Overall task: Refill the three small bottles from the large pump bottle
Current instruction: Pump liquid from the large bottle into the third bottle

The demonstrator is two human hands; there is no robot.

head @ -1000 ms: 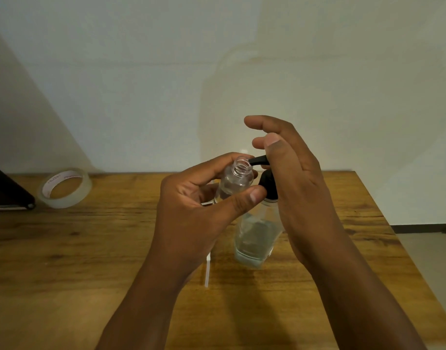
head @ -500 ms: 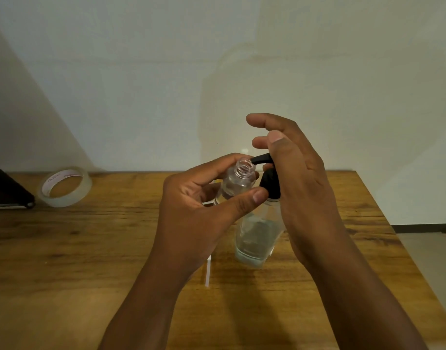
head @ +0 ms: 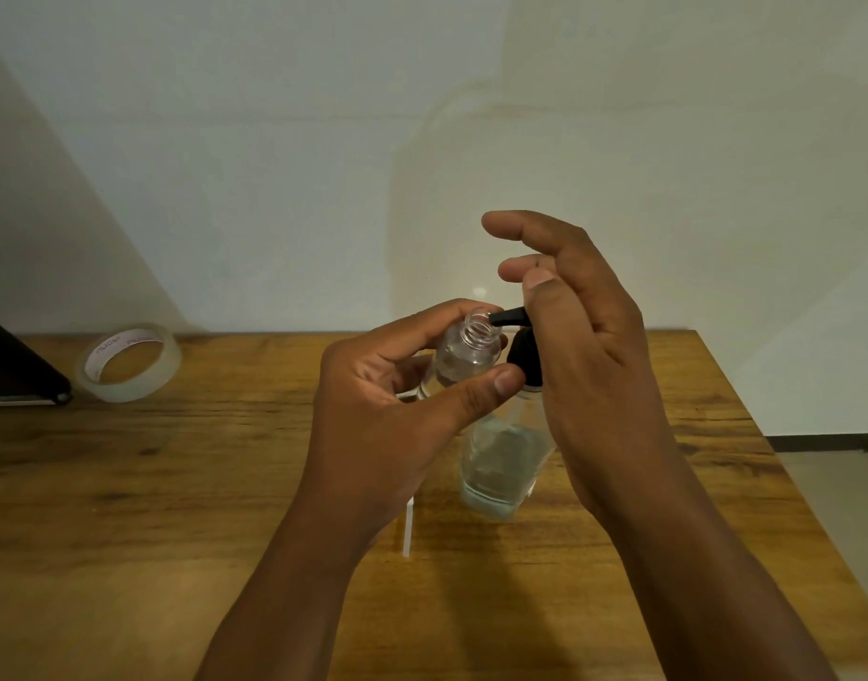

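Above the worktop (head: 176, 484), the left hand (head: 387, 435) pinches a small bottle (head: 463, 358), its open mouth right under the black spout. Just beside this grip, the right hand (head: 584, 356) rests on the pump bottle (head: 500, 464), fingers loose. Filling looks underway. Next comes a push down on the pump.

The tabletop (head: 176, 484) is wood or a wood-look surface, warm brown with dark grain streaks and a dull sheen. The small bottle (head: 463, 358) is clear and glossy, with moulded threads at its open neck; whether glass or plastic cannot be told. The large pump bottle (head: 500, 459) has a clear, smooth body and a black pump head (head: 520, 353) of matt plastic. The tape roll (head: 127, 363) is translucent glossy film on a pale paper core. The wall (head: 274, 140) is matt and plain.
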